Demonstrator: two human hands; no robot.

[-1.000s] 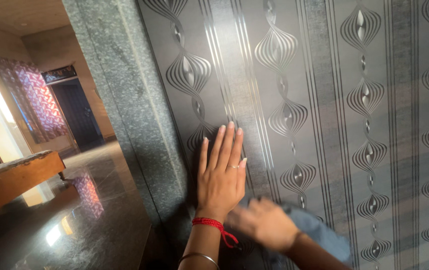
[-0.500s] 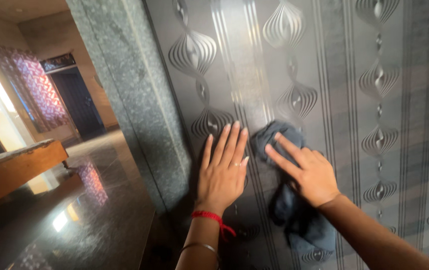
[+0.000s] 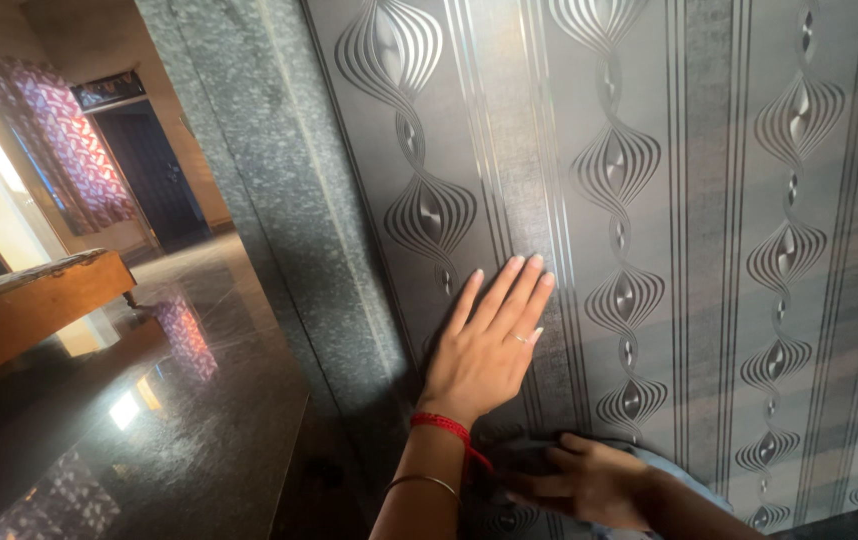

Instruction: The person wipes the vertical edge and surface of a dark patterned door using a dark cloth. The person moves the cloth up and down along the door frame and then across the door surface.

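Two hands on the patterned grey panel (image 3: 709,200) — left hand (image 3: 484,350) flat, fingers spread, holding nothing; right hand (image 3: 589,482) directly below it, closed on a grey-blue cloth (image 3: 684,480).

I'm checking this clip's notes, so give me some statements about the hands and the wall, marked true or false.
1. The left hand lies flat on the patterned panel. True.
2. The right hand is above the left. False: it is lower, near the bottom edge.
3. The right hand presses a blue-grey cloth to the panel. True.
4. The left wrist is bare. False: it wears a red thread and a thin bangle.
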